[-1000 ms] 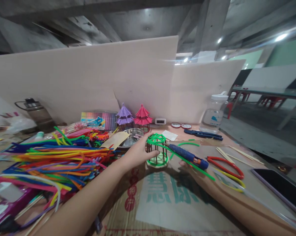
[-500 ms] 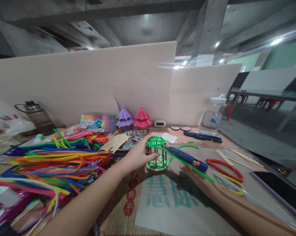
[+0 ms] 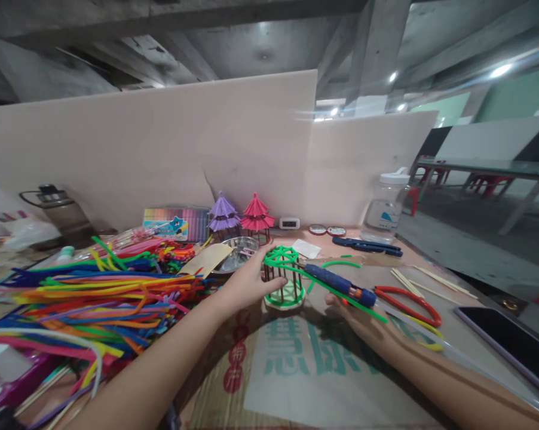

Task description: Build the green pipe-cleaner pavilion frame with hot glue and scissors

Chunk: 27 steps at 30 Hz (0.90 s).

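My left hand grips the left side of a small round frame with green rings at top and bottom and dark upright sticks. My right hand is closed round a blue glue gun, its tip pointing left at the frame's upper ring. A long green pipe cleaner runs from that ring along the gun towards the lower right. The frame stands upright on its pale base. Some fingers of my right hand are hidden behind the gun.
Coloured pipe cleaners lie piled at left. Purple and red pagoda models stand behind, beside a metal bowl. At right are pliers, a clear bottle, wooden sticks and a phone.
The whole view has shifted slightly. Both hands keep their hold, and a red glow now shows near my right fingers below the glue gun.
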Each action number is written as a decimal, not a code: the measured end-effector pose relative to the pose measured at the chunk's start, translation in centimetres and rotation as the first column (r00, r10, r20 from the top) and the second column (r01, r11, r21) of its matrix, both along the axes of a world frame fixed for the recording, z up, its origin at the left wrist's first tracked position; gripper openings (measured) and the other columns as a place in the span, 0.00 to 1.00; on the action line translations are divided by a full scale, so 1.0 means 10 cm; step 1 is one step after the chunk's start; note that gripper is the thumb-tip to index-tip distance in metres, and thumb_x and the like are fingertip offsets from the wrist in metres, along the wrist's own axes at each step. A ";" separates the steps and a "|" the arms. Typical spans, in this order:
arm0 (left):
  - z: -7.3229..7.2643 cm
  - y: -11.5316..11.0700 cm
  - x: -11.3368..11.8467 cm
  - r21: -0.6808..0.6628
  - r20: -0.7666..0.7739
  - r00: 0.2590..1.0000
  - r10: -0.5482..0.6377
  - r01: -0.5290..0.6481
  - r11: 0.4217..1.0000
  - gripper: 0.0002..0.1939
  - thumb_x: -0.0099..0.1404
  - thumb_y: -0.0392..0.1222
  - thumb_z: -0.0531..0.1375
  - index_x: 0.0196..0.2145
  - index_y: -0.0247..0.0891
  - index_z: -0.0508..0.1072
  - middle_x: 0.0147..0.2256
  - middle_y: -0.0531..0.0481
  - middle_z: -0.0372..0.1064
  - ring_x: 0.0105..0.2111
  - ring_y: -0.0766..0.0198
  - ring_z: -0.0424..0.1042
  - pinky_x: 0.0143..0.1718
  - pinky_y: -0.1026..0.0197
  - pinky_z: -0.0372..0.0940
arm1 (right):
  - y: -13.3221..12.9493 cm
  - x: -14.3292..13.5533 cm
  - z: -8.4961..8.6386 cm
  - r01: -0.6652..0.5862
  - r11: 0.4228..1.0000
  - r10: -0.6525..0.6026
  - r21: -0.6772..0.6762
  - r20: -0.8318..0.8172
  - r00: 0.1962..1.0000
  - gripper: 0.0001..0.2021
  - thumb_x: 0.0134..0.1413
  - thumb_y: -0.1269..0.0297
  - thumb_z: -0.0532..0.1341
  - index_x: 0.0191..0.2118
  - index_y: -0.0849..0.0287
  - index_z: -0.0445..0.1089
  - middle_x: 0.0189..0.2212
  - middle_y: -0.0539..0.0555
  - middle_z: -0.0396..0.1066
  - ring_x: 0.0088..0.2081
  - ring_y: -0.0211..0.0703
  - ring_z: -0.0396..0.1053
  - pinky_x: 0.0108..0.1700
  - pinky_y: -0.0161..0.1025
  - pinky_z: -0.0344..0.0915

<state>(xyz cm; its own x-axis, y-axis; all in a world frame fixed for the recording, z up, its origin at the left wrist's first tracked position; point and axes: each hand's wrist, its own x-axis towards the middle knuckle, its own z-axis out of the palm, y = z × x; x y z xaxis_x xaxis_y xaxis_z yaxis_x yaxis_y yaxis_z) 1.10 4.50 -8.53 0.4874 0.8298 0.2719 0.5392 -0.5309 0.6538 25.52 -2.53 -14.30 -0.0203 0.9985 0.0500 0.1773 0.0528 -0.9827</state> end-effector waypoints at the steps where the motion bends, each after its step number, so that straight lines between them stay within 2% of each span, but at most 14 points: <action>1: 0.01 0.00 0.00 -0.007 0.008 1.000 -0.007 0.007 1.000 0.40 0.60 0.47 0.64 0.66 0.39 0.55 0.58 0.41 0.67 0.57 0.49 0.68 0.60 0.49 0.61 | 0.00 0.01 0.00 0.018 1.000 -0.018 0.020 0.017 1.000 0.12 0.56 0.50 0.64 0.39 0.52 0.73 0.39 0.53 0.74 0.41 0.50 0.72 0.42 0.48 0.73; 3: 0.02 -0.01 0.00 -0.027 0.029 0.999 -0.026 0.027 0.999 0.40 0.60 0.47 0.64 0.66 0.41 0.55 0.58 0.43 0.67 0.56 0.50 0.69 0.59 0.50 0.62 | -0.01 0.02 0.02 0.050 0.997 -0.053 0.056 0.054 0.997 0.13 0.50 0.47 0.67 0.31 0.50 0.72 0.31 0.52 0.74 0.38 0.54 0.72 0.40 0.49 0.72; 6: 0.05 0.02 -0.05 -0.024 0.041 0.999 -0.014 0.015 1.000 0.39 0.60 0.47 0.64 0.65 0.41 0.54 0.58 0.43 0.66 0.55 0.51 0.69 0.59 0.50 0.62 | 0.00 0.05 0.09 0.085 0.992 -0.095 0.093 0.113 0.989 0.15 0.49 0.45 0.65 0.28 0.52 0.71 0.27 0.53 0.73 0.34 0.54 0.72 0.38 0.48 0.70; 10: 0.08 0.09 -0.15 -0.006 0.047 0.999 0.027 -0.027 1.000 0.41 0.59 0.47 0.65 0.65 0.39 0.54 0.60 0.40 0.64 0.58 0.50 0.67 0.60 0.48 0.60 | 0.10 0.13 0.22 0.175 0.967 -0.209 0.187 0.179 0.961 0.17 0.54 0.44 0.60 0.32 0.53 0.73 0.31 0.55 0.76 0.38 0.52 0.73 0.40 0.44 0.70; 14: 0.11 0.09 -0.18 -0.052 0.052 0.997 -0.050 0.053 0.997 0.44 0.57 0.44 0.66 0.66 0.41 0.52 0.62 0.41 0.61 0.58 0.51 0.67 0.59 0.51 0.62 | 0.26 0.23 0.41 0.171 0.955 -0.203 0.243 0.115 0.972 0.20 0.56 0.42 0.57 0.35 0.55 0.73 0.35 0.57 0.78 0.40 0.50 0.75 0.47 0.43 0.69; 17: 0.09 0.05 -0.14 -0.078 0.056 0.993 -0.108 0.112 0.991 0.45 0.56 0.41 0.66 0.67 0.41 0.52 0.61 0.41 0.62 0.56 0.52 0.68 0.58 0.52 0.63 | 0.41 0.30 0.57 0.159 0.974 -0.196 0.161 0.253 0.947 0.22 0.55 0.42 0.58 0.39 0.57 0.76 0.36 0.58 0.79 0.39 0.50 0.75 0.38 0.40 0.68; 20: 0.05 0.03 -0.11 -0.095 0.067 0.987 -0.148 0.154 0.983 0.45 0.55 0.39 0.66 0.67 0.41 0.52 0.60 0.40 0.63 0.56 0.52 0.69 0.57 0.52 0.65 | 0.68 0.37 0.69 0.193 0.974 -0.227 0.122 0.445 0.866 0.23 0.52 0.42 0.61 0.37 0.58 0.78 0.32 0.58 0.79 0.34 0.49 0.74 0.30 0.37 0.64; 23: 0.01 0.04 -0.11 -0.090 0.063 0.983 -0.173 0.178 0.980 0.43 0.54 0.37 0.66 0.66 0.41 0.55 0.59 0.41 0.64 0.57 0.52 0.68 0.58 0.52 0.63 | 1.06 0.44 0.67 0.199 0.971 -0.240 0.134 0.567 0.788 0.19 0.48 0.47 0.66 0.31 0.60 0.78 0.25 0.56 0.76 0.30 0.48 0.72 0.30 0.38 0.63; 27: 0.01 0.04 -0.12 -0.106 0.076 0.979 -0.191 0.198 0.974 0.43 0.54 0.35 0.65 0.66 0.42 0.54 0.58 0.43 0.66 0.56 0.53 0.68 0.59 0.52 0.62 | 1.49 0.52 0.44 0.210 0.969 -0.246 0.130 0.582 0.775 0.16 0.55 0.55 0.63 0.38 0.64 0.78 0.27 0.56 0.76 0.30 0.46 0.72 0.30 0.36 0.64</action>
